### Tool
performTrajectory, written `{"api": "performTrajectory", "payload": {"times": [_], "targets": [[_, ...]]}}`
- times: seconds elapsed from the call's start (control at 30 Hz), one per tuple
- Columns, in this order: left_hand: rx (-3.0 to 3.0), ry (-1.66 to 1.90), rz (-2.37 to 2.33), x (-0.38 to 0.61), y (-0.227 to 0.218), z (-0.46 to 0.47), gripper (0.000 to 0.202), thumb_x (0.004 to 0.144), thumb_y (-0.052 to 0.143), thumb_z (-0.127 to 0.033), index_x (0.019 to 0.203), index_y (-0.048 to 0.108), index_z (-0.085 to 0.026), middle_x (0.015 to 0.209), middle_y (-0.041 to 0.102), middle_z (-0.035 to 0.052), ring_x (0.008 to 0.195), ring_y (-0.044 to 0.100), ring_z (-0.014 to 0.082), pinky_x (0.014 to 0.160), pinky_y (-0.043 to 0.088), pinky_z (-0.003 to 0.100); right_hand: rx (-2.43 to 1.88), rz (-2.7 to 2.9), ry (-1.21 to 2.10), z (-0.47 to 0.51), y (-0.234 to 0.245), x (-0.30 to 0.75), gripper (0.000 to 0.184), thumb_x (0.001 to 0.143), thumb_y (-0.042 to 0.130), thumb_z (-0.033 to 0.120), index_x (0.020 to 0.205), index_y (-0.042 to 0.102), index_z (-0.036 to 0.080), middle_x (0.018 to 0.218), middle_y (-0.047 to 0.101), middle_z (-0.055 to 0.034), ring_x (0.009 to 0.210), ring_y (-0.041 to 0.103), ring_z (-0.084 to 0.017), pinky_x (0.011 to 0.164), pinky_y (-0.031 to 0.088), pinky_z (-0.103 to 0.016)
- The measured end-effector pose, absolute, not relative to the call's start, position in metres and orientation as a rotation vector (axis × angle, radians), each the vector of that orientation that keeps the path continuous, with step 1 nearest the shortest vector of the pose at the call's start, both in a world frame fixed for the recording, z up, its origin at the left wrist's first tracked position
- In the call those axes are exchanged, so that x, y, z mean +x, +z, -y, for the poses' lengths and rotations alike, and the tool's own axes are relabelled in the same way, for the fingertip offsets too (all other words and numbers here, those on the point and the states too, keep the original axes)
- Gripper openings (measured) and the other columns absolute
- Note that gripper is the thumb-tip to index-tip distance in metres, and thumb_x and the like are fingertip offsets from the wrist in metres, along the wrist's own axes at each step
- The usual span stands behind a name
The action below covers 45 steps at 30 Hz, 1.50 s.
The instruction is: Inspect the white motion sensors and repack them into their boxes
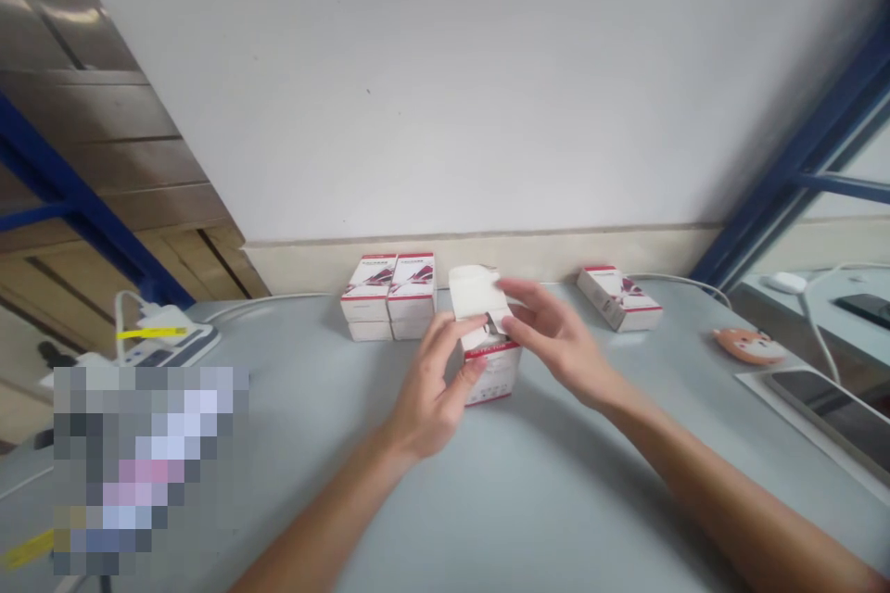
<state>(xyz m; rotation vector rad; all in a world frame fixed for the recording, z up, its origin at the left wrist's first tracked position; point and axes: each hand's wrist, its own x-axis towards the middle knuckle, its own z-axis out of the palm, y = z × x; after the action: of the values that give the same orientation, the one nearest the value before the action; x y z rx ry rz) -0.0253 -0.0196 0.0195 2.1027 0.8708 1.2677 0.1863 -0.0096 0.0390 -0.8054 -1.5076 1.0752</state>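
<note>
A small white and red cardboard box (495, 375) stands upright on the grey table in front of me, its white lid flap (474, 290) raised at the back. My left hand (438, 389) grips the box from the left, with the thumb on its front and the index finger across the top opening. At the top right edge, my right hand (556, 334) pinches a side flap (498, 321) between thumb and fingers. What lies inside the box is mostly hidden by the fingers and flaps.
Several similar boxes (387, 296) are stacked by the wall, and another box (621, 298) lies at the right. An orange animal-faced item (749, 346) and a phone (831, 408) are farther right. A power strip (171, 347) with cables and a pixelated area occupy the left.
</note>
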Motion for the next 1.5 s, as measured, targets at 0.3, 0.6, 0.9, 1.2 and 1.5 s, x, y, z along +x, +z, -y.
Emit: {"api": "performTrajectory", "payload": {"times": [0.3, 0.6, 0.9, 1.2, 1.5], "targets": [[2.097, 1.490, -0.742, -0.014, 0.004, 0.017, 0.036, 0.105, 0.059, -0.024, 0.141, 0.058, -0.030, 0.141, 0.062, 0.0105, 0.136, 0.059, 0.0264, 0.116, 0.050, 0.046, -0.737, 1.689, 0.636, 0.024, 0.027, 0.185, 0.023, 0.107, 0.061, 0.033, 0.128, 0.069, 0.033, 0.128, 0.071, -0.0061, 0.123, 0.068, -0.024, 0.105, 0.056, -0.041], [2.014, 1.524, -0.724, -0.015, -0.008, 0.013, 0.047, 0.104, 0.063, -0.022, 0.147, 0.052, -0.034, 0.147, 0.057, 0.0112, 0.136, 0.062, 0.0254, 0.111, 0.057, 0.042, -0.780, 1.622, 0.684, 0.028, 0.033, 0.186, 0.008, 0.103, 0.066, 0.025, 0.108, 0.072, 0.027, 0.126, 0.072, -0.0068, 0.120, 0.070, -0.023, 0.104, 0.058, -0.042], [2.226, 1.537, -0.827, -0.023, -0.026, 0.004, 0.044, 0.105, 0.061, -0.021, 0.146, 0.055, -0.035, 0.151, 0.059, 0.0095, 0.146, 0.054, 0.0255, 0.115, 0.053, 0.044, -0.653, 1.909, 0.067, 0.016, 0.018, 0.195, 0.025, 0.102, 0.065, 0.014, 0.124, 0.068, 0.025, 0.131, 0.072, -0.0143, 0.117, 0.073, -0.025, 0.096, 0.063, -0.043], [1.810, 1.857, -0.910, -0.017, -0.009, -0.006, 0.021, 0.106, 0.060, -0.037, 0.123, 0.060, -0.025, 0.122, 0.072, 0.0091, 0.112, 0.072, 0.0186, 0.092, 0.062, 0.032, -0.911, 1.922, 0.631, 0.018, -0.004, 0.190, 0.084, 0.099, 0.072, 0.037, 0.169, 0.026, 0.034, 0.160, 0.051, -0.0169, 0.123, 0.071, -0.030, 0.098, 0.063, -0.049], [1.913, 2.067, -1.460, -0.066, 0.009, -0.036, 0.029, 0.108, 0.049, -0.038, 0.126, 0.065, -0.022, 0.141, 0.061, 0.0152, 0.144, 0.051, 0.0276, 0.127, 0.034, 0.049, -0.939, 1.577, 0.108, 0.009, 0.020, 0.162, 0.055, 0.086, 0.083, 0.043, 0.133, 0.058, 0.027, 0.126, 0.071, -0.0106, 0.100, 0.069, -0.027, 0.082, 0.060, -0.042]]}}
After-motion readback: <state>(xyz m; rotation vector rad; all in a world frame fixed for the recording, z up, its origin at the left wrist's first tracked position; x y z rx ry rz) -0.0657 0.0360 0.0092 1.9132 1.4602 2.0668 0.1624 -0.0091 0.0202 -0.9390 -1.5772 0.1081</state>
